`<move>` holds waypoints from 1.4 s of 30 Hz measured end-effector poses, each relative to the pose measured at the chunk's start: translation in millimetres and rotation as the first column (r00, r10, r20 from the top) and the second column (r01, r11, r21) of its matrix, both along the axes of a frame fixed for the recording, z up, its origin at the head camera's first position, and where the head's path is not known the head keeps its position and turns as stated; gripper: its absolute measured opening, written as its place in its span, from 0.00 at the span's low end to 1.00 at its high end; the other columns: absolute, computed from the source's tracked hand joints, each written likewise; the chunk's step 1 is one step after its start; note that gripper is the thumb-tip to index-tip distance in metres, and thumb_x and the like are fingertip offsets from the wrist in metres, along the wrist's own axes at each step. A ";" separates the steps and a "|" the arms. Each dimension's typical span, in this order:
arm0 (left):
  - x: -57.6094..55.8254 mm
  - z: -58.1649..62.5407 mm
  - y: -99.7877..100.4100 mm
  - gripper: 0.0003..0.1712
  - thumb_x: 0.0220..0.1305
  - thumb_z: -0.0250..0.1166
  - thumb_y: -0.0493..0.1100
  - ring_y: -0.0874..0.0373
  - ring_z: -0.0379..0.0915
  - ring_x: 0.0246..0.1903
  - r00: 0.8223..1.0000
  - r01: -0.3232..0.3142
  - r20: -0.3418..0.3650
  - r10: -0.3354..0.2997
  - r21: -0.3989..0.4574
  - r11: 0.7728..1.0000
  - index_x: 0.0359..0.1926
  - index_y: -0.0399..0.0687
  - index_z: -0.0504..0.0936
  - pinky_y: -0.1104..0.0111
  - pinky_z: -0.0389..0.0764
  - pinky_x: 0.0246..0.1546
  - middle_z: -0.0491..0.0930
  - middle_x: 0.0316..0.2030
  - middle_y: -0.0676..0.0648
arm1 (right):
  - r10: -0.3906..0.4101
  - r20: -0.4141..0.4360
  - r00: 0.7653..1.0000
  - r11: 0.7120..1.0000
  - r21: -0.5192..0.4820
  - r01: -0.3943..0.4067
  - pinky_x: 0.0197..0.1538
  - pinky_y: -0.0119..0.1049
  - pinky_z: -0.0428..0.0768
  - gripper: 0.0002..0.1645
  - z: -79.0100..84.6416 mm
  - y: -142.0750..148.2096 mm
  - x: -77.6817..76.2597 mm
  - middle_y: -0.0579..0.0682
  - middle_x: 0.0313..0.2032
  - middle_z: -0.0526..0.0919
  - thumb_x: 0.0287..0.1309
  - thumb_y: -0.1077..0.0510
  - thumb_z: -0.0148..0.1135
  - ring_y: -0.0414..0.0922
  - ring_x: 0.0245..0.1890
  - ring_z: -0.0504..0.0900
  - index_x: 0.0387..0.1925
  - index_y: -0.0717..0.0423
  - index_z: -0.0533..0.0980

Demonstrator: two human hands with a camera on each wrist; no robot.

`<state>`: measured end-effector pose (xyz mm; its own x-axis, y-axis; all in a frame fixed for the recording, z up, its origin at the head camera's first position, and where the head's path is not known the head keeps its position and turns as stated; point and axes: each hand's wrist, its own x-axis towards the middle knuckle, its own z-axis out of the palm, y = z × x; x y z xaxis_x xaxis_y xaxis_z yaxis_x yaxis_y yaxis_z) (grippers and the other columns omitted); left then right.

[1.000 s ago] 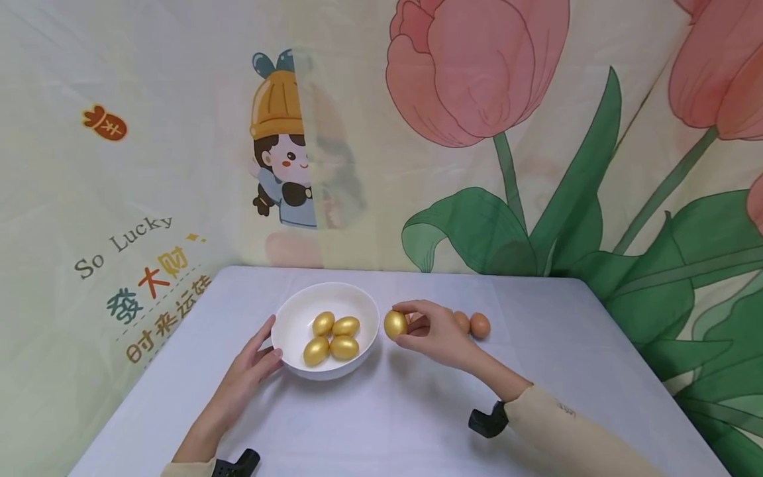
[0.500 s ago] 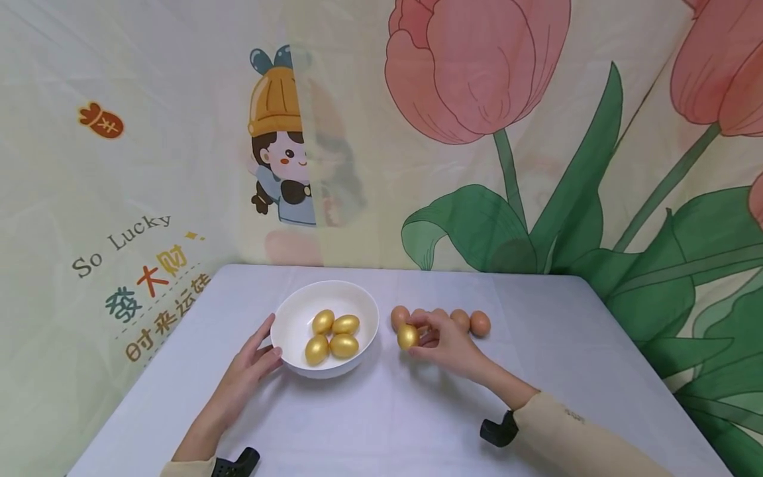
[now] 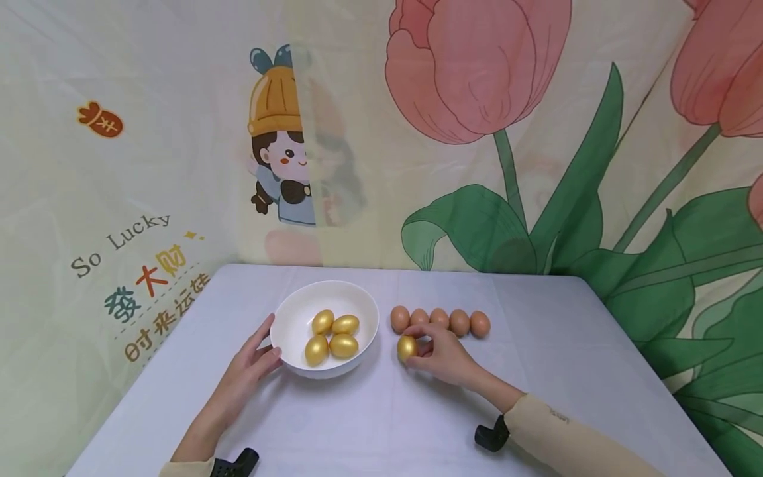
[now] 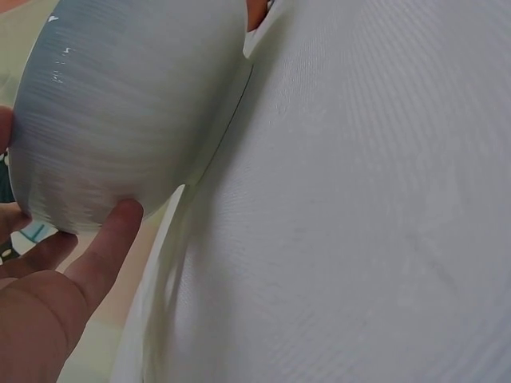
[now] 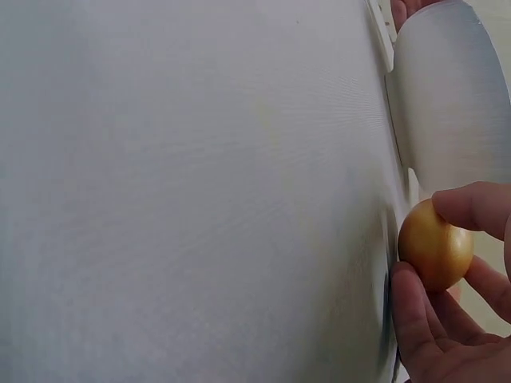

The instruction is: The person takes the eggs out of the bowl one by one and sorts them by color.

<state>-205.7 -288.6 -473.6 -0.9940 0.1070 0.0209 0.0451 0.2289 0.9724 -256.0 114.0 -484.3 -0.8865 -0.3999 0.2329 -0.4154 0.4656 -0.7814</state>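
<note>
In the head view a white bowl stands left of the table's middle, with several golden eggs lying together in it. My left hand touches the bowl's left outer side with extended fingers; the left wrist view shows the thumb against its wall. To the right of the bowl, my right hand pinches another golden egg between thumb and fingers. That golden egg is close over the tabletop in the right wrist view. Just behind this hand is a row of several brown eggs.
A white cloth covers the table. Behind it hangs a printed backdrop with tulips, a cartoon figure and lettering. A black wrist camera sits at the right sleeve.
My right hand has moved the golden egg away from the bowl's rim, toward me and slightly right, bringing it in front of the brown eggs. The left hand stays at the bowl.
</note>
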 end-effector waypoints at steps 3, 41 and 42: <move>-0.2 -0.2 0.4 0.44 0.81 0.59 0.51 0.33 0.59 0.77 1.000 0.001 -0.002 -0.001 0.003 1.000 0.87 0.61 0.46 0.80 0.79 0.58 0.41 0.85 0.40 | -0.003 -0.023 1.000 1.000 0.005 0.003 0.38 0.29 0.86 0.30 0.0 -1.4 -1.0 0.51 0.51 0.85 0.52 0.67 0.81 0.46 0.34 0.84 0.58 0.58 0.83; 0.9 0.3 0.0 0.43 0.82 0.58 0.50 0.34 0.59 0.77 1.000 -0.019 0.008 0.019 -0.023 1.000 0.87 0.62 0.46 0.79 0.80 0.59 0.41 0.86 0.41 | -0.085 -0.056 0.995 0.996 0.023 0.087 0.40 0.31 0.89 0.34 -3.5 -12.3 3.4 0.52 0.54 0.84 0.51 0.66 0.84 0.49 0.39 0.85 0.61 0.60 0.82; 1.1 0.5 0.1 0.43 0.82 0.58 0.50 0.34 0.59 0.77 1.000 -0.019 0.009 0.019 -0.023 1.000 0.87 0.62 0.46 0.79 0.80 0.58 0.41 0.86 0.41 | -0.088 -0.055 0.995 0.996 0.023 0.089 0.39 0.30 0.89 0.33 -3.4 -12.6 3.5 0.53 0.54 0.84 0.51 0.66 0.83 0.49 0.38 0.85 0.61 0.60 0.82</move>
